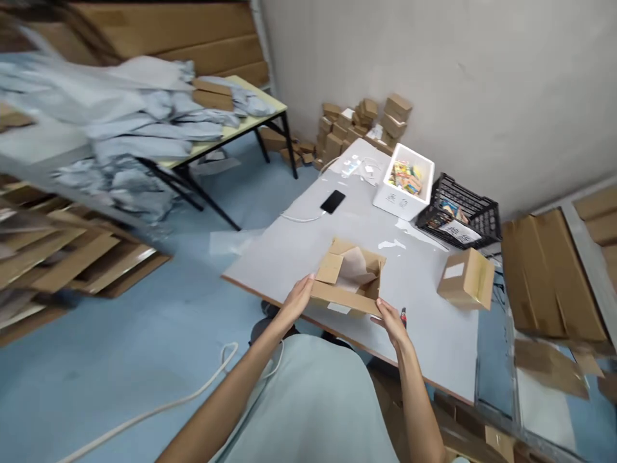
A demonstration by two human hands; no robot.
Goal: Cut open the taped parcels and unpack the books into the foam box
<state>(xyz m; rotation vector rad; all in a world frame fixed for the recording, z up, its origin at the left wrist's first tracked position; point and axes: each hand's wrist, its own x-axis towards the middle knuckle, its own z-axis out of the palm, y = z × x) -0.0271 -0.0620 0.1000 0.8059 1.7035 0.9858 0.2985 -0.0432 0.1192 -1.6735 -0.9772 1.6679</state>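
An open cardboard box point(344, 297) sits near the front edge of the grey table, its flaps raised, with crumpled paper point(353, 267) inside. My left hand point(299, 297) grips the box at its near left corner. At the near right corner, my right hand point(391, 320) pinches the front flap between thumb and fingers. Just beside the right hand lies a small red and black tool point(403, 316), partly hidden, its kind unclear. A white label shows on the box's near side.
On the grey table point(289, 247) are a phone point(333, 202) with a white cable, a white foam box point(403, 183) of colourful packets, a black crate point(460, 212) and a taped carton point(466, 278). Stacked cartons point(337, 132) stand by the wall. A cable point(159, 406) crosses the floor.
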